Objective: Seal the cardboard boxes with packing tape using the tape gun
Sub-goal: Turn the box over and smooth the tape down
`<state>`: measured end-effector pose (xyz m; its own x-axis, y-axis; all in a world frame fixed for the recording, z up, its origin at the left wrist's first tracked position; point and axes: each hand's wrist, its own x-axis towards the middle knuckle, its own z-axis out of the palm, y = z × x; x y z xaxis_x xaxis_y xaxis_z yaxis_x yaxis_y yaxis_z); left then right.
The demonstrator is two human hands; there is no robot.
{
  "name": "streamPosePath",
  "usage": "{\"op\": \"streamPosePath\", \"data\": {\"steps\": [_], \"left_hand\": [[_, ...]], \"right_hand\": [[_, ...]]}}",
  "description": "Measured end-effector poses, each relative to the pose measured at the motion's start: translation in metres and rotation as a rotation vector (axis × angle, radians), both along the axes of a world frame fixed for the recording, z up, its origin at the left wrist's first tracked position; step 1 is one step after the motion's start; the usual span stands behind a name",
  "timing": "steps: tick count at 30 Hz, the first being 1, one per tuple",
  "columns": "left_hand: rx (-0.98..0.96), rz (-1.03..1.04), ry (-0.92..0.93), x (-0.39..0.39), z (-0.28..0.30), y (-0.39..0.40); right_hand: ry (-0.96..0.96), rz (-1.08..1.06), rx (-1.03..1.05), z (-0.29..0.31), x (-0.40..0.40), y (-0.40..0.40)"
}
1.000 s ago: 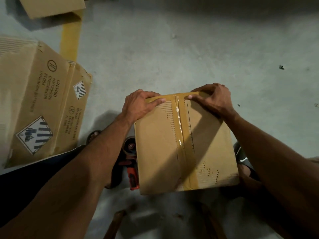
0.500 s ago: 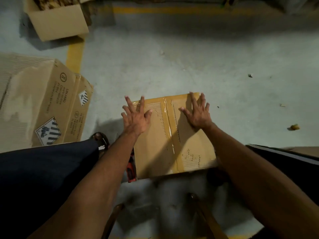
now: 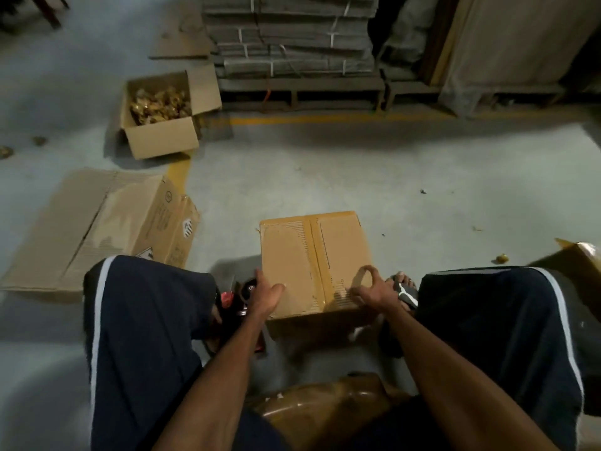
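A closed cardboard box (image 3: 289,255) stands on the floor between my knees, with a strip of brown packing tape (image 3: 317,255) along its centre seam. My left hand (image 3: 268,296) lies at the box's near-left edge, thumb on the top and fingers against the left side. At the near-right corner my right hand (image 3: 374,289) touches the top with loosely bent fingers, thumb arched. The red tape gun (image 3: 242,296) lies on the floor just left of the box, partly hidden by my left hand and knee.
A flattened carton (image 3: 97,222) lies at the left. An open box (image 3: 162,138) with loose contents stands behind it. Strapped stacks of flat cardboard on a pallet (image 3: 292,43) fill the back. Another taped box corner (image 3: 582,255) shows at the right edge.
My hands slid from the box's far edge, across its top, to its near corners. My view lifted, so the pallet and the open box came into sight.
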<state>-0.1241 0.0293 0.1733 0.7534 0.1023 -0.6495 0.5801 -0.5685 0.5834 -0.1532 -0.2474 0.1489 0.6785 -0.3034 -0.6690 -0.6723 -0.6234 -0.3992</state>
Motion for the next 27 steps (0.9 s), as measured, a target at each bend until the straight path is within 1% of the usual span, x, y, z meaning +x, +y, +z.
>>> {"op": "streamPosePath", "data": {"steps": [2,5,7,9,11,13,16,18,20,22,25,27], "left_hand": [[-0.016,0.034,-0.045,0.007,0.022,0.001],[0.031,0.024,-0.114,0.016,0.049,0.000],[0.010,0.034,-0.147,0.025,0.063,0.001],[-0.010,-0.009,-0.154,0.035,0.075,0.005],[-0.006,-0.098,-0.138,0.046,0.087,0.008],[0.080,-0.277,-0.104,0.063,0.094,0.011],[0.210,-0.545,-0.044,0.096,0.107,0.013],[0.250,-0.658,-0.021,0.111,0.116,0.013],[0.287,-0.720,-0.030,0.121,0.118,0.011],[0.304,-0.727,-0.020,0.127,0.116,0.003],[0.330,-0.806,0.042,0.135,0.107,-0.020],[0.434,-0.819,0.047,0.134,0.100,-0.035]], "right_hand": [[-0.064,0.007,-0.018,0.033,-0.001,0.004],[-0.154,0.026,-0.049,0.072,0.006,0.005],[-0.197,0.034,-0.047,0.084,0.017,-0.001],[-0.208,0.041,-0.046,0.095,0.025,-0.010],[-0.199,0.061,-0.042,0.107,0.033,-0.017],[-0.170,0.099,-0.040,0.115,0.042,-0.023],[-0.073,0.260,-0.092,0.128,0.063,-0.030],[0.002,0.356,-0.121,0.143,0.078,-0.030],[0.040,0.396,-0.138,0.149,0.086,-0.030],[0.015,0.359,-0.122,0.142,0.084,-0.027],[-0.057,0.238,-0.047,0.132,0.076,-0.006],[-0.107,0.148,-0.073,0.125,0.078,0.013]]}}
